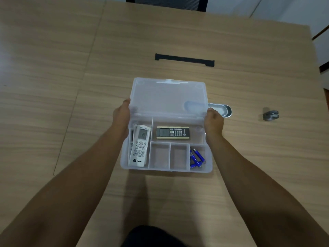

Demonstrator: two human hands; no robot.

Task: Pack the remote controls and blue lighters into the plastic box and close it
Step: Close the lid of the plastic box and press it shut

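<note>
A clear plastic box (209,167) with dividers sits on the wooden table, its lid (167,97) raised. Two white remotes (139,146) lie stacked in the left compartment. A dark remote with a cream edge (172,133) rests in the upper wide compartment. Several blue lighters (196,158) fill the lower right compartment. The two middle lower compartments hold nothing. My left hand (122,114) grips the lid's left edge, and my right hand (213,119) grips its right edge.
A black cable slot (184,60) crosses the table beyond the box. A round metal grommet (225,109) shows behind the lid's right corner. A small grey object (270,115) lies far right. A chair (167,2) stands at the far edge.
</note>
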